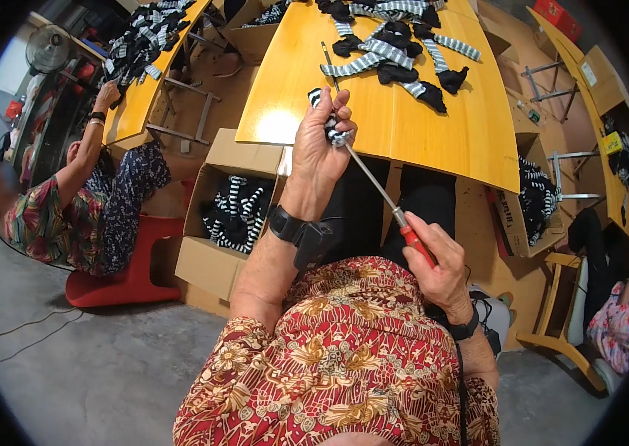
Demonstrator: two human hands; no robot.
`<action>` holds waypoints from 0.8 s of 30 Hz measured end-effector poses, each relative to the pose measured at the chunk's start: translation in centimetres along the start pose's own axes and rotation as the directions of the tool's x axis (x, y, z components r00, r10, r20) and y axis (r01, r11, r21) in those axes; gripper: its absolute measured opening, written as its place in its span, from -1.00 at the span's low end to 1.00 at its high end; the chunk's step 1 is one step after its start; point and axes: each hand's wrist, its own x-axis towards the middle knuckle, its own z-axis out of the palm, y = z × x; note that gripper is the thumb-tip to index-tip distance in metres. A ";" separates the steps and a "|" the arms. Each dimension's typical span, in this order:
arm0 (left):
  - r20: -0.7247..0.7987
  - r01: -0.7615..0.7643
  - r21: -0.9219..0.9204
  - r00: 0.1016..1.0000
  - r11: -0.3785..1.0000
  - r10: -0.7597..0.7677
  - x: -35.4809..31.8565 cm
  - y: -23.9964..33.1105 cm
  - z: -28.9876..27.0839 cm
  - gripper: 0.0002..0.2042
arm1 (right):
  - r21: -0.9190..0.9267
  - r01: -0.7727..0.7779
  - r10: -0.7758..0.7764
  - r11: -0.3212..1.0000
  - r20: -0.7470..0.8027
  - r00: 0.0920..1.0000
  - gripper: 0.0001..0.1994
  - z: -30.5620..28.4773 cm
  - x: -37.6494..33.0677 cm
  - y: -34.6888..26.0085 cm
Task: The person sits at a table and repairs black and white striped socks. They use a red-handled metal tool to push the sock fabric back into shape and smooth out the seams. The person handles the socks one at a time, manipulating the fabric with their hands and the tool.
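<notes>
Striped sock (338, 137): bunched in my left hand (313, 141) at the near edge of the bench (452, 137) | Left hand: fingers curled tight around sock | Rod tool (372, 180): shaft runs through my left grip, tip projecting beyond | Right hand (439, 262): wrapped around red handle (417, 245) | Bench far side: sock pile (385, 50) | Cardboard box (207, 266): at my left, holding striped socks (237, 212)

Red chair (130, 276), round fan (48, 49) (upper left)
</notes>
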 end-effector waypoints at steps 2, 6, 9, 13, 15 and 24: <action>-0.026 0.035 -0.045 0.999 0.998 -0.036 -0.1 0.2 1.2 -0.79 | 0.014 0.068 -0.068 0.998 -0.029 0.997 -0.51 -0.5 -0.5 0.3; -0.053 0.021 -0.029 0.998 0.999 -0.022 -0.4 -0.3 2.8 -0.78 | -0.035 0.055 -0.056 0.998 -0.024 0.998 -0.51 -0.3 -1.0 0.6; -0.048 0.012 -0.009 0.999 1.000 -0.013 0.0 -0.5 1.5 -0.76 | -0.048 0.056 -0.058 0.997 -0.026 0.998 -0.51 -0.4 -1.0 0.4; -0.052 -0.003 0.042 0.999 0.999 0.005 -0.3 -1.3 1.8 -0.71 | -0.078 0.070 -0.074 0.995 -0.050 0.996 -0.50 -0.2 -0.3 0.3; -0.038 -0.007 0.070 0.999 0.998 0.010 -0.2 -1.2 1.9 -0.69 | -0.113 0.044 -0.047 0.993 -0.024 0.999 -0.49 -0.2 -0.5 0.6; 0.089 0.039 0.311 0.994 0.950 -0.070 -1.0 -1.9 3.8 -0.66 | -0.208 0.188 -0.206 0.960 -0.071 0.976 -0.47 0.3 0.3 1.7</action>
